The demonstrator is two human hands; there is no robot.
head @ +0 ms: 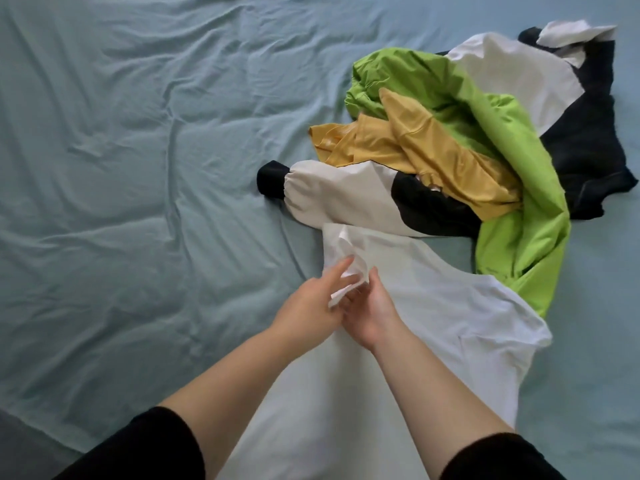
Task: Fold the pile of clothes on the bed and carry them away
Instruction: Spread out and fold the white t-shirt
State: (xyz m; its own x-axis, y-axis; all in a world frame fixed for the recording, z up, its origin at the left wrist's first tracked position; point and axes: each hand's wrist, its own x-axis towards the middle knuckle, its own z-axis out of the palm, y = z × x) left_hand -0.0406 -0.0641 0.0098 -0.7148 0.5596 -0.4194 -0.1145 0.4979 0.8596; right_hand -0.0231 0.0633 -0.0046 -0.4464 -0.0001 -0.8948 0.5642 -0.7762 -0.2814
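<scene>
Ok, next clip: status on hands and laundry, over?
Left hand and right hand both pinching white shirt at a bunched edge. Shirt unfolded, far end against the pile. Nothing blocking the hands.

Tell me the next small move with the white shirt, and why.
Probably pull the bunched edge apart and spread it flat: the left hand and right hand pinch a crumpled bit of the white shirt, which lies wrinkled beside the pile, with bare sheet at left.
</scene>
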